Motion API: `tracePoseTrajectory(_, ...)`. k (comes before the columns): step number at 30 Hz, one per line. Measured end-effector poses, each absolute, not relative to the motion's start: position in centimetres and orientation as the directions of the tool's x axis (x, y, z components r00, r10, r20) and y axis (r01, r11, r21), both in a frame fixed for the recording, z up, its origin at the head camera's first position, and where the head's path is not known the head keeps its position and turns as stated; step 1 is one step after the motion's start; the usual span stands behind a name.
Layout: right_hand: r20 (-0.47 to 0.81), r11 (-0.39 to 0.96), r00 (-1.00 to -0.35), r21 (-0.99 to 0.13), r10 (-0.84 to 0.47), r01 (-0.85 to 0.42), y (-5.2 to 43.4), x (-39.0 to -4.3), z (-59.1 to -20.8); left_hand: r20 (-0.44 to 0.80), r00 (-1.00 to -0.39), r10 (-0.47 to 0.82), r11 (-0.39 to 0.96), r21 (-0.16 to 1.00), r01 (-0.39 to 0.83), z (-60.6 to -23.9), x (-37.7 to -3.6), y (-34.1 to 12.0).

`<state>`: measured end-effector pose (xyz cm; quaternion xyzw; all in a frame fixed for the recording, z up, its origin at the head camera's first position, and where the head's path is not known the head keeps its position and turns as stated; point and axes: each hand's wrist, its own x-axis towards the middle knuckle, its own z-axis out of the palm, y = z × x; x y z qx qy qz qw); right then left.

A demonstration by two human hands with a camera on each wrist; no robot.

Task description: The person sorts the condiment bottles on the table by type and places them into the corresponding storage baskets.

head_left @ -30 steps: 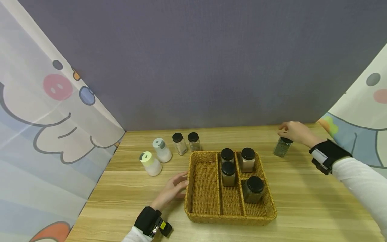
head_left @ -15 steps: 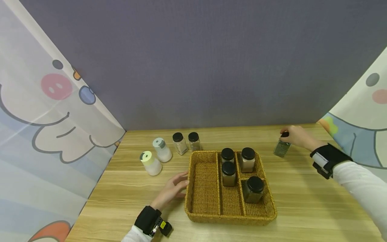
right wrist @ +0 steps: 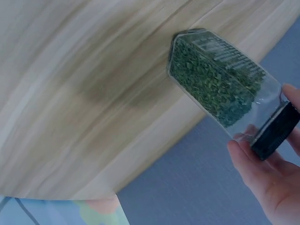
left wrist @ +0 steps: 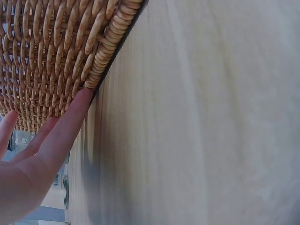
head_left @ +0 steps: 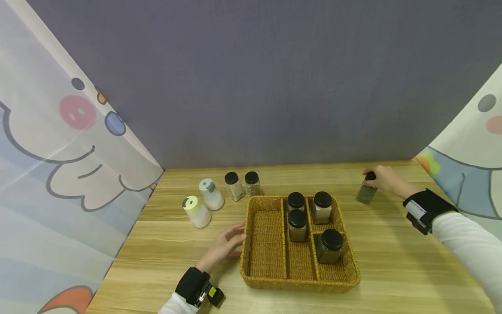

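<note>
Head view: right hand [head_left: 386, 179] pinches black cap of clear square jar of green dried herbs [head_left: 366, 192], right of woven wicker basket [head_left: 251, 244] on wooden table [head_left: 396, 261]; left hand [head_left: 223, 246] flat against basket's left wall.

Left wrist view: straight fingers [left wrist: 70, 126] touch basket weave [left wrist: 56, 51], holding nothing.

Right wrist view: jar [right wrist: 213, 77] hangs tilted from grip, base toward table [right wrist: 70, 93], long axis slanted.

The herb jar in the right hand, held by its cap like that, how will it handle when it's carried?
The herb jar looks like rigid clear glass or plastic, so probably stiff and perhaps breakable. Dried green flakes suggest it is light. Gripped only at the black cap by the right hand, it hangs tilted and may swing.
</note>
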<state>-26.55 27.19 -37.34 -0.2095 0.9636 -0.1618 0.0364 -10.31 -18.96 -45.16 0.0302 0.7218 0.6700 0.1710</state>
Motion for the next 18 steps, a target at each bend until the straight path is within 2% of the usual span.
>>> tracePoseTrajectory(7,0.005,0.848,-0.895,-0.32,-0.445,-0.423,27.1,-26.8,-37.1,-0.189,-0.948,0.256,0.144,0.977,-0.156,-45.2,-10.3,-19.0)
tracePoseTrajectory(18,-0.031,0.851,-0.886,-0.296,-0.463,-0.435,26.8,-26.8,-36.0,-0.219,-0.94,0.262,0.129,0.973,-0.191,-45.4,-10.4,-18.9)
